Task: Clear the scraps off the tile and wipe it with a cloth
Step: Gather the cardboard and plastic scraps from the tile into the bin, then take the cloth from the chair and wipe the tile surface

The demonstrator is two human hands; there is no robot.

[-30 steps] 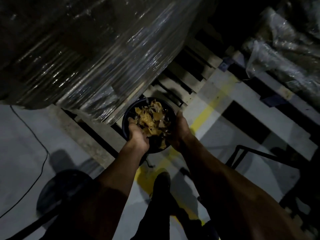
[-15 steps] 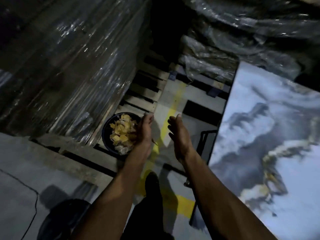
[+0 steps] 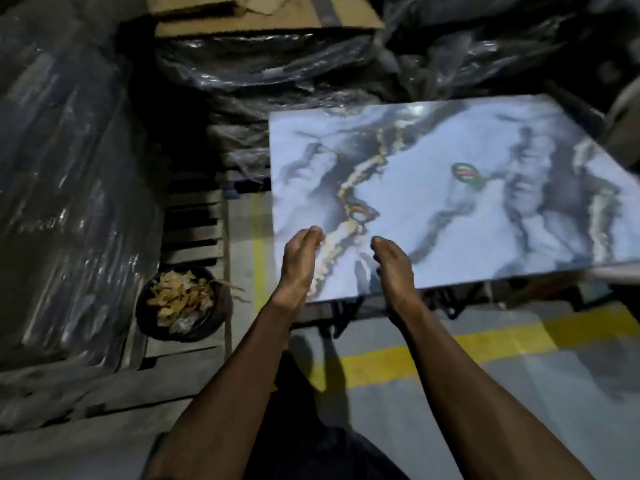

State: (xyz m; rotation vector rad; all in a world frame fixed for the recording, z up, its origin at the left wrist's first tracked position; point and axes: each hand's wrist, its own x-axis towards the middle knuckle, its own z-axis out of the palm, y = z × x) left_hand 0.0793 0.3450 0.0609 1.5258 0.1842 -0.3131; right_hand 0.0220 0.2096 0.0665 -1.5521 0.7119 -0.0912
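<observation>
1. Hovering over the tile's near edge, the left hand and right hand are empty, fingers relaxed.
2. Tile lies flat on a stand; it looks stiff, heavy, slick, so wiping needs no hold.
3. Scraps fill the bowl on the floor.

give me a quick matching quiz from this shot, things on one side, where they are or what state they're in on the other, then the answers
Things:
1. bowl of scraps
2. marble tile
3. sticker
4. left hand

Places or states:
A. open and empty, over the tile's near edge
B. on the wooden pallet, left of the tile
C. stuck on the tile's surface
D. lying flat on a dark stand

Pairs: 1-B, 2-D, 3-C, 4-A
</observation>
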